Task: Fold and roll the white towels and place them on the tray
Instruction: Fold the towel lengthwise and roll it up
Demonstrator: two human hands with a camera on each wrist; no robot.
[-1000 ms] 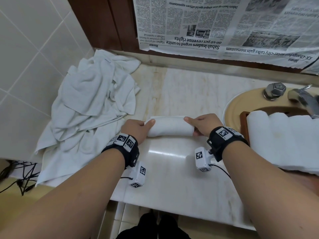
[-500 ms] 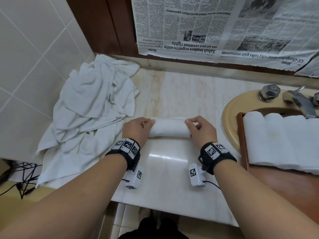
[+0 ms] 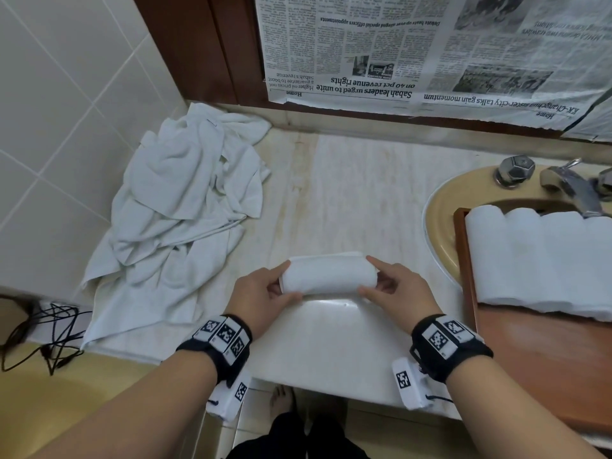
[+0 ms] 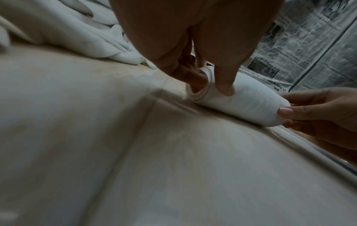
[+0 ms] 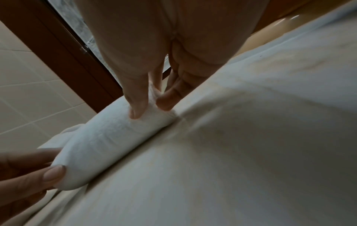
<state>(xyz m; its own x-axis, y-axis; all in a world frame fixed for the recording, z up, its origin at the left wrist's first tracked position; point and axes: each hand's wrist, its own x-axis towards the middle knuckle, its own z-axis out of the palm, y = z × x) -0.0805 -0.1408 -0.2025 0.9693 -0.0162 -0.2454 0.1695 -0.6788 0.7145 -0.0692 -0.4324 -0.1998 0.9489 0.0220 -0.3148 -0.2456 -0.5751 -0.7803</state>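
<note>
While both hands work at centre of the marble counter (image 3: 347,193), a rolled white towel (image 3: 329,272) lies crosswise between them, resting on the stone; left hand (image 3: 261,296) pinches its left end, thumb on the near side, fingers curled into and round the open end of the roll; right hand (image 3: 399,289) pinches the right end the same way, thumb (image 5: 138,105) on top, fingers tucked behind. Seen from the left wrist cam, the left thumb (image 4: 225,85) presses the top of the roll; the spiral layers show at that end.

At 3 o'clock a wooden tray (image 3: 530,359) sits over the yellow sink (image 3: 440,210); its far part holds a row of rolled towels (image 3: 536,260) side by side, touching, approx four in view, rest cut off by frame edge; near part of tray bare wood. Taps (image 3: 563,183) at 2 o'clock behind the tray.

At 10 o'clock a heap of unfolded white towels (image 3: 185,207) lies crumpled vs the tiled wall (image 3: 66,111), one edge draping over the counter front. Newspaper (image 3: 430,51) hangs upside down at 12 o'clock. Black cables (image 3: 43,339) at 8 o'clock, below counter level.
</note>
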